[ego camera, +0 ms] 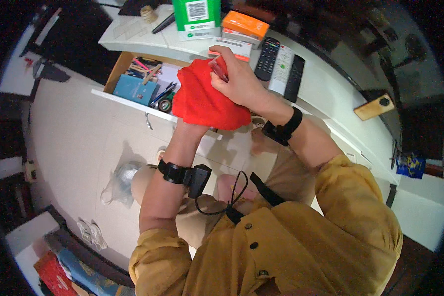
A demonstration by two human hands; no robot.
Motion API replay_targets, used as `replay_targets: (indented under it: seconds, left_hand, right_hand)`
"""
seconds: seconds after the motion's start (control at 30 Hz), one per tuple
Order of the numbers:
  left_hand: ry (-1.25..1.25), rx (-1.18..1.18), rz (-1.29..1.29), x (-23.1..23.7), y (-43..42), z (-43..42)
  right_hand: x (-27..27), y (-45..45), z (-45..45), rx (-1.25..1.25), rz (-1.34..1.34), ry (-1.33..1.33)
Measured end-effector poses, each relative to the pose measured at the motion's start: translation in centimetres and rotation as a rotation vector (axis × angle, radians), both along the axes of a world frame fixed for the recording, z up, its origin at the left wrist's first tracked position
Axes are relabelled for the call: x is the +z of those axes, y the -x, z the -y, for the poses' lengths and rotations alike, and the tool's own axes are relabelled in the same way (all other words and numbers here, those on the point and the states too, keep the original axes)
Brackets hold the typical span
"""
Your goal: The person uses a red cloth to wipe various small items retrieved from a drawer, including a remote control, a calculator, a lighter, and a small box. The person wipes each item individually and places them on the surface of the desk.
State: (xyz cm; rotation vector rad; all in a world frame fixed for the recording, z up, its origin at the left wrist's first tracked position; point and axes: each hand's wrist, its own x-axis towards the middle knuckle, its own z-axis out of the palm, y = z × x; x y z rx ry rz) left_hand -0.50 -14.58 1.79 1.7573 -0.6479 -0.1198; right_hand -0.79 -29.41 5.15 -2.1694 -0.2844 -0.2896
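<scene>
A red cloth (pixel 211 100) is draped over my left hand (pixel 193 127), which bears it from below. Only the heel of that hand and the wrist show; its fingers are hidden. Between the thumb and fingers of my right hand (pixel 240 79) is a small, glossy dark-red object (pixel 219 69), held against the top of the cloth. What exactly it is cannot be made out. Both hands are above the right part of an open drawer (pixel 133 100), which contains a blue box (pixel 135 89), pens (pixel 162 93), a roll of tape (pixel 165 105) and wooden sticks (pixel 152 74).
Beyond my hands, a white cabinet top (pixel 140 40) carries a green card stand (pixel 197 18), an orange box (pixel 245 24), a white-and-orange box (pixel 231 48) and three remote controls (pixel 280 68). A gold phone (pixel 373 106) lies to the right. A plastic bag (pixel 124 181) stands on the floor.
</scene>
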Motion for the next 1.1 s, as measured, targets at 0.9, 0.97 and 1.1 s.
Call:
replay_targets:
  seconds: [0.9,0.97,1.1]
  left_hand:
    - [-0.355,-0.012,0.222,-4.2,-0.1,0.1]
    - [-0.339,-0.008,0.119,-4.9,-0.2,-0.2]
    - [0.159,-0.142,-0.351,-6.6,-0.8,-1.0]
  right_hand:
    - [-4.9,5.1,21.9,-0.691,0.015,0.549]
    - [-5.3,4.9,21.9,-0.685,0.058,0.600]
    - [-5.3,5.0,21.7,-0.699,0.016,0.633]
